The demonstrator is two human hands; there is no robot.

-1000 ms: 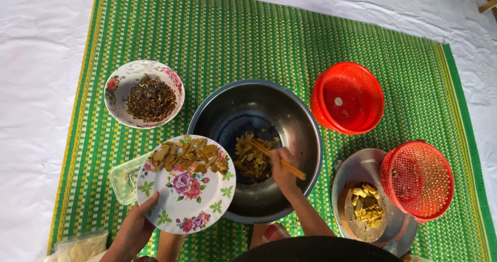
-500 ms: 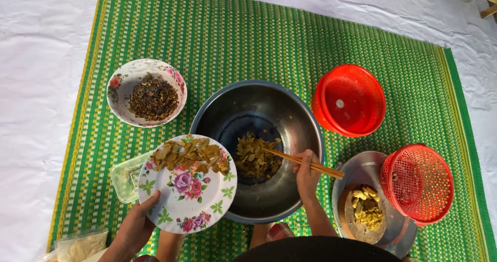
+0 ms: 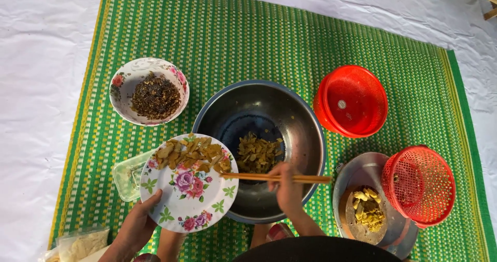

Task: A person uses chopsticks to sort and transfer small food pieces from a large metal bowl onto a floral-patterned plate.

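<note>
head view looks straight down on a green woven mat (image 3: 269, 39) spread over a white sheet (image 3: 36, 86), with open mat toward the far edge. the left hand (image 3: 135, 225) has its grip closed on the near rim of a round white plate with pink flowers (image 3: 192, 195), thumb on top, tilting it over the rim of a large round steel bowl (image 3: 305, 138). yellow-brown food pieces (image 3: 189, 154) lie heaped on the plate's far side. the right hand (image 3: 287, 187) is closed around a pair of wooden chopsticks (image 3: 259, 177) held level, tips touching the plate's edge beside the heap. more of the same food (image 3: 257, 152) sits at the bowl's bottom. a floral bowl of dark shreds (image 3: 150, 94) stands apart to the left. two red plastic baskets (image 3: 354, 100) (image 3: 420, 185) sit to the right, the nearer one resting on a steel tray (image 3: 362, 171) with yellow pieces (image 3: 367, 210). a clear plastic box (image 3: 127, 175) lies partly under the plate.
</note>
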